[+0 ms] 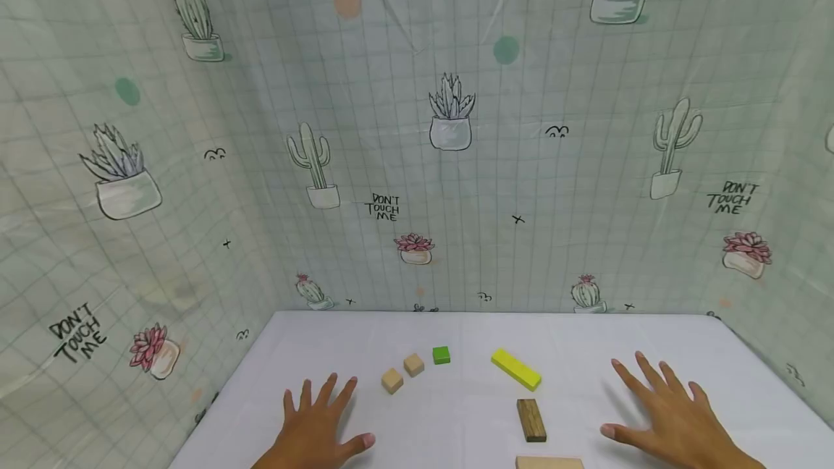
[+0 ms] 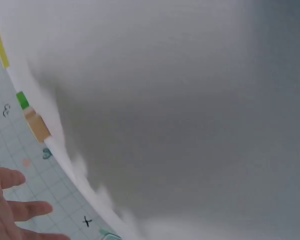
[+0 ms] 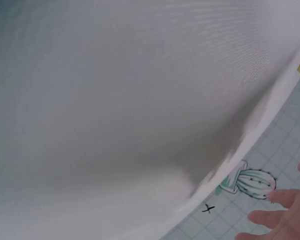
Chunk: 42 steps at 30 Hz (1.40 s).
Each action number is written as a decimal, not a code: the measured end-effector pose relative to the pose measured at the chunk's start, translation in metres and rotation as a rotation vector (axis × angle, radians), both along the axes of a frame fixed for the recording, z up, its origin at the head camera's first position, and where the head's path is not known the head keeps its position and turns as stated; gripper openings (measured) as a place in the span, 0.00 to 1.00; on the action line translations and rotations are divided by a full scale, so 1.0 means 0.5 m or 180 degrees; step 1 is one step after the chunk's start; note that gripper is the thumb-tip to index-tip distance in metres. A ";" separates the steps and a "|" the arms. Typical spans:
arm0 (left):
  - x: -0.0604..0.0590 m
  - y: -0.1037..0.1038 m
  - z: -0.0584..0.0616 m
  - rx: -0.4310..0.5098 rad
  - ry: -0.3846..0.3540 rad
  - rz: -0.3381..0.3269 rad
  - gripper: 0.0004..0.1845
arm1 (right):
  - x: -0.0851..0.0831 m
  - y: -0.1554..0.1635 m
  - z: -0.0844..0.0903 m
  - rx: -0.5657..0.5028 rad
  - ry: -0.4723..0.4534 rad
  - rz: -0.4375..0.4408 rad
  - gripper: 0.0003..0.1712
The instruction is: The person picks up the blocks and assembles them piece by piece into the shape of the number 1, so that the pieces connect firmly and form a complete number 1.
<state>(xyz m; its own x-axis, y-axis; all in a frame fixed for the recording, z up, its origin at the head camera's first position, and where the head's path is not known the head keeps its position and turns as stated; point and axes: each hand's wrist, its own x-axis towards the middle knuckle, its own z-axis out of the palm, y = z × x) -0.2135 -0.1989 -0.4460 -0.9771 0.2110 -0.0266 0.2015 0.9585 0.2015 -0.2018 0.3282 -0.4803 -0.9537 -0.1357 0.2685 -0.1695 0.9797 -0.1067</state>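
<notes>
My left hand [image 1: 311, 425] is spread over the left part of the white table, holding nothing. Nearest to it are two small pale wooden cubes [image 1: 392, 381], with a green block [image 1: 441, 355] just right of them. On the right side, my right hand [image 1: 680, 411] has its fingers apart and grips nothing. Between the hands lie a long yellow block [image 1: 516, 369], a dark brown wooden block [image 1: 531, 420] and, cut off by the bottom edge, a pale wooden block [image 1: 549, 462]. In the left wrist view, fingers [image 2: 30, 210] appear at the lower left.
The white table [image 1: 456, 411] ends at a hanging cloth [image 1: 482, 179] printed with cacti and grid lines. That cloth also runs along the left and right sides. Shadows of the hands fall on the tabletop.
</notes>
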 end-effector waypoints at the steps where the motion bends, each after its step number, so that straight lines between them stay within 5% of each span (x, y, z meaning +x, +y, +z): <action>1: 0.001 0.005 0.001 -0.0020 0.0025 -0.0031 0.51 | 0.002 -0.002 -0.002 -0.0014 0.0014 0.0005 0.56; 8: -0.006 0.045 0.004 -0.0055 0.0104 -0.0208 0.40 | -0.001 -0.018 0.005 -0.0030 0.0119 0.0060 0.54; 16: -0.006 0.099 0.010 0.0108 0.0049 -0.0601 0.23 | -0.022 -0.048 0.034 -0.0336 -0.0696 0.0018 0.48; 22: -0.004 0.158 -0.002 0.0072 -0.0066 -0.0883 0.19 | -0.028 -0.068 0.048 -0.0309 -0.0730 0.0112 0.42; 31: 0.012 0.225 -0.007 0.0020 -0.0460 -0.0916 0.14 | -0.045 -0.101 0.051 -0.0514 -0.0840 0.0841 0.36; 42: 0.024 0.291 -0.009 -0.0112 -0.0198 -0.1341 0.15 | -0.062 -0.115 0.052 -0.0701 -0.1119 0.1313 0.34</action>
